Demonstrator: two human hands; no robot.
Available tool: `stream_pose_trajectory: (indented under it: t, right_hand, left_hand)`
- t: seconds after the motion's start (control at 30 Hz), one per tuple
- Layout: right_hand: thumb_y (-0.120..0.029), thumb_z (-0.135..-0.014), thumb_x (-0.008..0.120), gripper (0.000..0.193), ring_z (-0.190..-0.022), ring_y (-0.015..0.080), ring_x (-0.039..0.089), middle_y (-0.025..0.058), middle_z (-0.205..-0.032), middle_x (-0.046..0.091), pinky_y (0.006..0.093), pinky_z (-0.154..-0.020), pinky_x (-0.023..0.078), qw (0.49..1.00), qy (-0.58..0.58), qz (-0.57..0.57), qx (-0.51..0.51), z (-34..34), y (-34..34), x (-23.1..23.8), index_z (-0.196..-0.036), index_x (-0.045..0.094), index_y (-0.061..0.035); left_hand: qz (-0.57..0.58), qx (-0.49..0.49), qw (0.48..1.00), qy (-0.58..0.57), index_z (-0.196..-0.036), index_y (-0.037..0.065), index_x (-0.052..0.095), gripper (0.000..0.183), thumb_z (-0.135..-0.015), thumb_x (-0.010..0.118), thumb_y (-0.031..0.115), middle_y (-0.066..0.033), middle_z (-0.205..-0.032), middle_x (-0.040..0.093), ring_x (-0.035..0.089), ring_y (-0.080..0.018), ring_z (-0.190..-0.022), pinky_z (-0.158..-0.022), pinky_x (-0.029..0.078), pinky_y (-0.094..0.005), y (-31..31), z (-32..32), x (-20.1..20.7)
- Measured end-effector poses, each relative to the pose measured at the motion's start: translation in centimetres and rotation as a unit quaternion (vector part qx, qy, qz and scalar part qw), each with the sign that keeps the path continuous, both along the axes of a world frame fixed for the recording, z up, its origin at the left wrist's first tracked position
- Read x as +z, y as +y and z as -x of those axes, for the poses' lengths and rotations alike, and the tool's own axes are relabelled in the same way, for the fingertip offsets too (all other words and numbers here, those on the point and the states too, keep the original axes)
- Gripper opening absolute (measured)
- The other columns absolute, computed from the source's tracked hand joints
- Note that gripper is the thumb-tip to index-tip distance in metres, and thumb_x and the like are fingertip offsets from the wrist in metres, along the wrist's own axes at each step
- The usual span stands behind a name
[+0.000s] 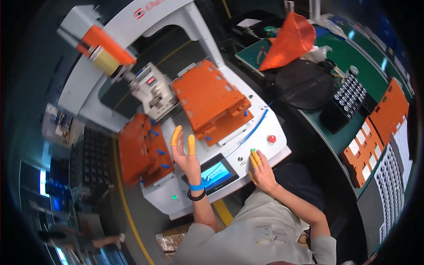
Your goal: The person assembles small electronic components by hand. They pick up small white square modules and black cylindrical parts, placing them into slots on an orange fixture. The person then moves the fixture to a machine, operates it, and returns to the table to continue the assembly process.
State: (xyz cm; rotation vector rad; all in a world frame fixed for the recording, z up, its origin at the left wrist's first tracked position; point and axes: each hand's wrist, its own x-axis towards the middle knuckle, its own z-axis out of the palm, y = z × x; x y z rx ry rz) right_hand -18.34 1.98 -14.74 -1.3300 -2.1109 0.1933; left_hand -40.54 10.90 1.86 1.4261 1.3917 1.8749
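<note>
Right hand point(263, 173): fingers straight, held close together, tips at green button point(252, 150), at the hand's 11 o'clock; actual contact cannot be told; red button point(271, 139) near 12 o'clock; left hand point(187, 161): fingers spread wide, empty, above white machine point(157, 199); touchscreen point(216, 173) at its 4 o'clock; orange fixture point(210, 95) at 1 o'clock, second orange fixture point(138, 148) at 9.

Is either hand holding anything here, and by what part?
Nothing is held: the left hand is raised and empty, and the right hand is merely at a green button.
</note>
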Motion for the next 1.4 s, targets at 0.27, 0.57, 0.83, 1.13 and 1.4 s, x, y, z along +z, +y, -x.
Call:
stream_pose_trajectory:
  t: [0.27, 0.57, 0.83, 1.13, 1.4]
  right_hand:
    - [-0.011, -0.077, 0.073, 0.027, -0.091, 0.0314, 0.06, 0.0132, -0.097, 0.063, 0.0412, -0.08, 0.048, 0.989, 0.134, -0.05, -0.037, -2.2, -0.4, 7.8, -0.101, 0.067, -0.0025]
    - [-0.003, -0.081, 0.069, 0.019, -0.086, 0.0263, 0.065, 0.0133, -0.096, 0.069, 0.0336, -0.077, 0.05, 0.874, 0.181, -0.313, -0.325, -20.9, -5.1, 24.0, -0.1, 0.068, -0.0003]
    - [-0.038, -0.083, 0.073, 0.079, -0.129, 0.0409, 0.043, 0.0314, -0.144, 0.038, 0.0465, -0.109, 0.035, 0.628, 0.084, -0.187, -0.751, -50.1, -6.0, 24.6, -0.14, 0.042, 0.0069]
    - [-0.027, -0.089, 0.075, 0.038, -0.088, 0.014, 0.066, 0.0102, -0.103, 0.07, 0.0289, -0.076, 0.052, 0.747, 0.391, -0.224, -0.489, -52.2, -9.1, 19.7, -0.11, 0.063, 0.0016]
    - [-0.008, -0.075, 0.078, 0.029, -0.11, 0.0298, 0.066, 0.0126, -0.11, 0.07, 0.0463, -0.106, 0.046, 0.906, -0.056, -0.138, -0.397, -34.0, -18.8, 16.8, -0.102, 0.069, -0.0032]
  left_hand:
    - [0.097, 0.231, 0.965, 0.076, -0.089, -0.006, 0.072, 0.021, -0.09, 0.053, 0.002, -0.0066, -0.072, 0.067, 0.058, -0.0105, -0.061, -0.052, 0.042, -0.0238, -7.6, 11.3, 1.7]
    - [0.379, 0.216, 0.893, -0.112, -0.12, 0.004, 0.06, 0.053, -0.097, 0.04, 0.047, -0.0102, -0.094, 0.066, 0.056, -0.0146, -0.053, -0.042, 0.04, -0.0251, -5.8, 25.8, -4.2]
    - [0.307, 0.274, 0.908, -0.078, -0.124, 0.003, 0.057, 0.05, -0.091, 0.053, 0.04, -0.0115, -0.105, 0.063, 0.059, -0.0202, -0.071, -0.058, 0.047, -0.0304, -4.3, 24.3, -3.0]
    - [0.101, 0.227, 0.963, -0.101, -0.126, 0.003, 0.054, 0.052, -0.083, 0.07, 0.027, -0.0126, -0.112, 0.059, 0.059, -0.0245, -0.087, -0.073, 0.05, -0.0357, -1.8, 27.1, -4.6]
    - [-0.165, 0.105, 0.972, -0.13, -0.128, 0.003, 0.051, 0.063, -0.076, 0.084, 0.015, -0.0135, -0.118, 0.055, 0.059, -0.0283, -0.102, -0.087, 0.052, -0.0405, 1.7, 33.6, -7.2]
